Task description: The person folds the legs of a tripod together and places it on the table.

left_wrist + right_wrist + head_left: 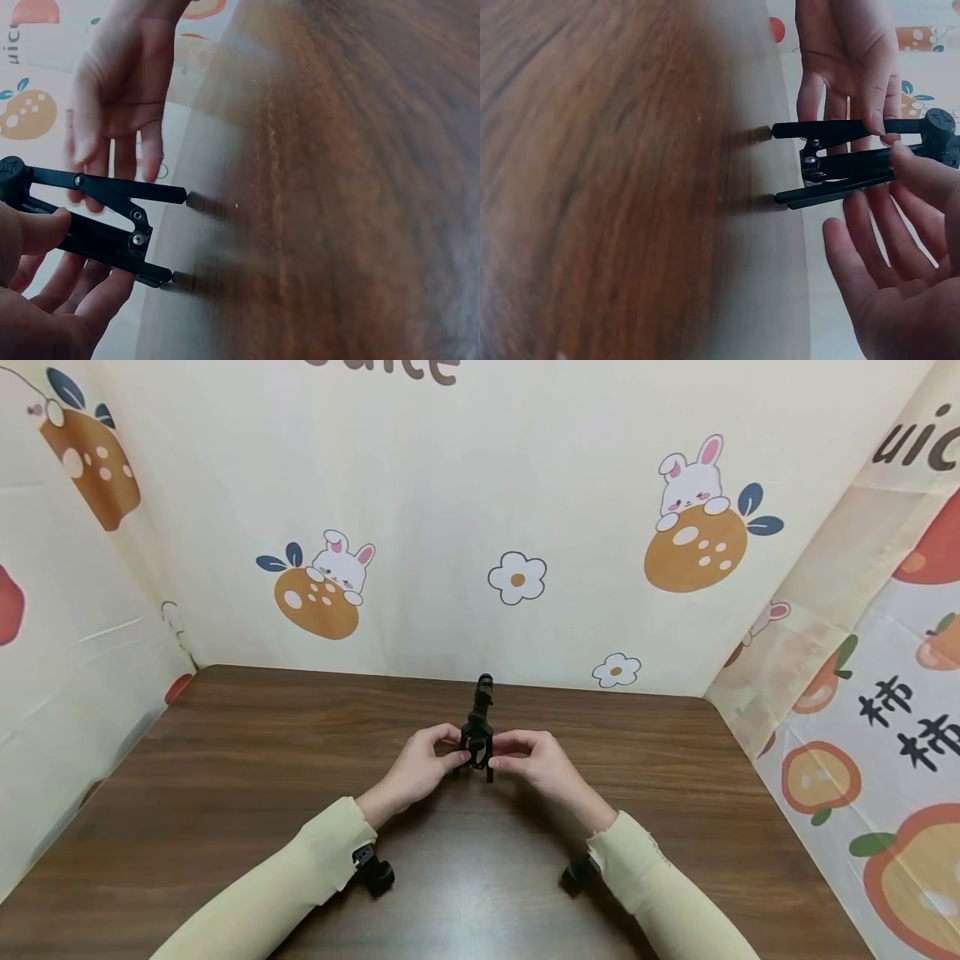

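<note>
A small black tripod (477,727) stands near the back of the wooden table, its post pointing up and its legs partly spread, feet right at the tabletop. My left hand (422,766) pinches one leg between thumb and fingers, as the right wrist view shows. From the other side my right hand (542,768) has its thumb and fingertips about the opposite leg (154,191). That hand's other fingers (874,232) spread out loosely beneath the tripod. Metal-pinned braces (810,159) join the legs to the centre column.
The brown table (247,777) meets a pale printed cloth (450,485) just behind the tripod. More printed cloth (885,710) hangs at both sides. Black wrist cameras (375,870) sit under the cuffs of both cream sleeves (300,868), low over the tabletop.
</note>
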`<state>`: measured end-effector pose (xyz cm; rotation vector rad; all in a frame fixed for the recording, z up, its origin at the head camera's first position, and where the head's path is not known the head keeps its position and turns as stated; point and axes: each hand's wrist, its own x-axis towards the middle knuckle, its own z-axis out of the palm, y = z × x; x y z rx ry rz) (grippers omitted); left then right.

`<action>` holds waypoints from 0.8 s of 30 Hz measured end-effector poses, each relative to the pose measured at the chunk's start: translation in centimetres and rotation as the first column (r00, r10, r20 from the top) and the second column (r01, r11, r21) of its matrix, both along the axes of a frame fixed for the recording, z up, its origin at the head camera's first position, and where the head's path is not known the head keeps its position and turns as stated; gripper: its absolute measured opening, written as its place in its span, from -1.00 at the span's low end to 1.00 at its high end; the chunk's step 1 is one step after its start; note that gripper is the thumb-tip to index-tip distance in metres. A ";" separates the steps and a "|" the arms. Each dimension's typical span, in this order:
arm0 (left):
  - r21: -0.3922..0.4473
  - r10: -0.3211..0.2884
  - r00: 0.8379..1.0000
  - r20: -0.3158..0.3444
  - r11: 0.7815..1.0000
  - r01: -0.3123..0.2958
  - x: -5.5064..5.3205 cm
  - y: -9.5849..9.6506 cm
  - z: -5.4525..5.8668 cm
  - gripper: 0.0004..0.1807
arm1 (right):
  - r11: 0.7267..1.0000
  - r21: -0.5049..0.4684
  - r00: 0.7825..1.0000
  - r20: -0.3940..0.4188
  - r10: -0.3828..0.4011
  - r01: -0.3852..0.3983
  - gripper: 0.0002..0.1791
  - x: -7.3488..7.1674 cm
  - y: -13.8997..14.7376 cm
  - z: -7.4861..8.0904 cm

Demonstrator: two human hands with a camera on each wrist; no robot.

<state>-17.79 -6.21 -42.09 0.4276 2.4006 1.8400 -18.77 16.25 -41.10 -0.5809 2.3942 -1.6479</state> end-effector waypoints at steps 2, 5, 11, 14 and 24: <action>0.002 -0.003 1.000 0.000 1.000 0.003 -0.1 0.0 0.0 -0.88 | 0.999 0.027 0.999 0.019 0.028 -0.028 -0.69 -0.2 0.0 -0.2; 0.004 -0.004 1.000 0.004 1.000 0.004 -0.1 0.0 0.1 -0.89 | 0.996 0.076 0.999 0.014 0.050 -0.051 -0.70 -0.5 -0.1 -0.4; -0.006 0.006 1.000 0.000 1.000 -0.006 -0.2 0.1 0.1 -0.89 | 0.986 0.162 0.999 -0.036 0.036 -0.030 -0.81 -0.6 -0.7 -0.6; -0.016 0.014 1.000 0.002 1.000 -0.014 -0.2 0.2 0.0 -0.90 | 0.978 0.209 0.997 -0.071 0.038 -0.022 -0.87 -0.8 -1.0 -0.8; -0.062 0.007 1.000 -0.013 0.998 -0.008 -0.1 0.4 0.1 -0.91 | 0.957 0.289 0.987 -0.158 0.035 0.012 -0.91 -0.8 -1.3 -0.8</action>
